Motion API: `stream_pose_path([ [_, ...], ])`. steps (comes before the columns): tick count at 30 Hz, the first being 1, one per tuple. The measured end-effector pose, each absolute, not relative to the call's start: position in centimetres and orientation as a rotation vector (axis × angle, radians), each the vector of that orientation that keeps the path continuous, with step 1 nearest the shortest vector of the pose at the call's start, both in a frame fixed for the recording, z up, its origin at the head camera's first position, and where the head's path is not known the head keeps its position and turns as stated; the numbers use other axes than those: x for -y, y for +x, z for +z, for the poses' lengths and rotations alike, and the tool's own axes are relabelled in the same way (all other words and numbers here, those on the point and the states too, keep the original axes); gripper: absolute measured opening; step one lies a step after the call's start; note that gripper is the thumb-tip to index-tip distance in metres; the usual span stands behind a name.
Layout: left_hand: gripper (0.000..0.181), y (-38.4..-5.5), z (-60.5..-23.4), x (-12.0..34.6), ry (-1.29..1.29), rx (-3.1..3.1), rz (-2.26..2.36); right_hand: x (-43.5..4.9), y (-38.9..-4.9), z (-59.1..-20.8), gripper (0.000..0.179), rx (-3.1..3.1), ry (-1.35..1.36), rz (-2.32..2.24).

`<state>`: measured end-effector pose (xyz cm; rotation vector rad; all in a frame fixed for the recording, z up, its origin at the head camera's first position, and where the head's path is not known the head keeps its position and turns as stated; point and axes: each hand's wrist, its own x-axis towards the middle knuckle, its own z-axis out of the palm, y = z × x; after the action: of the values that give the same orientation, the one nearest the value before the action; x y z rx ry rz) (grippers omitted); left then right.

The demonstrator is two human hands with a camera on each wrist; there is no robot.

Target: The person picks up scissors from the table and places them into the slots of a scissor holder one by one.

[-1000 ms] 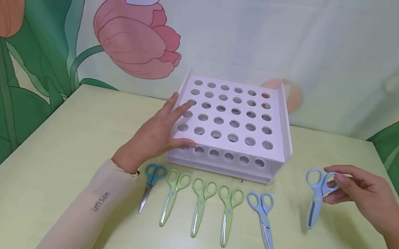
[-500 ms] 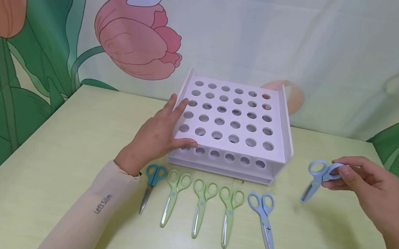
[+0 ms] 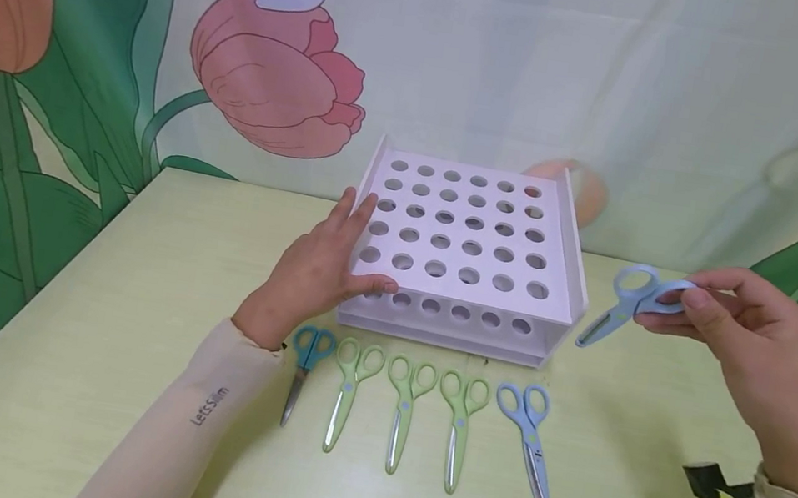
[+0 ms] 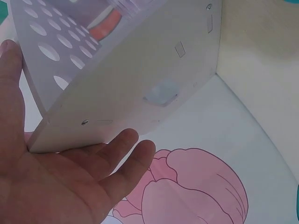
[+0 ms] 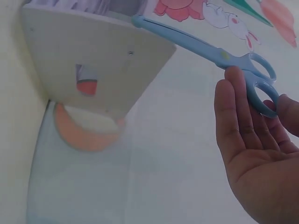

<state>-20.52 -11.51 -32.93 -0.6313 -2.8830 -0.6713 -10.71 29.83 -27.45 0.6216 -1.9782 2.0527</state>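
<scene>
My right hand (image 3: 757, 347) pinches one handle loop of the light blue scissors (image 3: 634, 301) between thumb and fingers, beside the rack. Their tip points down toward the rack's right side; the right wrist view shows these scissors (image 5: 187, 42) with their tip overlapping the rack's upper edge. At the left front corner of the white rack (image 3: 450, 289), my left hand (image 3: 312, 275) rests with straight, spread fingers. Its thumb lies along the front edge, and in the left wrist view the fingers (image 4: 126, 163) extend along the outer side panel (image 4: 135, 88).
Before the rack lie teal-handled scissors (image 3: 314, 347), green scissors (image 3: 344, 393), more green scissors (image 3: 402, 413), further green scissors (image 3: 458, 429) and blue scissors (image 3: 528, 443). Rows of round holes cover the rack's top. A printed curtain (image 3: 470, 56) hangs behind the table (image 3: 133, 315).
My right hand has lifted the light blue scissors up and left toward the rack, their tip swinging from straight down to lower left. The left hand has stayed at the rack.
</scene>
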Motion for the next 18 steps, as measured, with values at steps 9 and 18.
stream_pose_path([
  [9, 0.115, -20.5, -33.0, 11.5, -0.619, 2.898, -0.684, -27.5, -11.8, -26.5, 0.015, 1.949, 0.591, 2.037],
  [18, 0.115, -20.4, -32.9, 11.5, -0.638, 2.878, -0.680, -26.7, -12.9, -26.6, 0.014, 1.947, 0.640, 2.056],
])
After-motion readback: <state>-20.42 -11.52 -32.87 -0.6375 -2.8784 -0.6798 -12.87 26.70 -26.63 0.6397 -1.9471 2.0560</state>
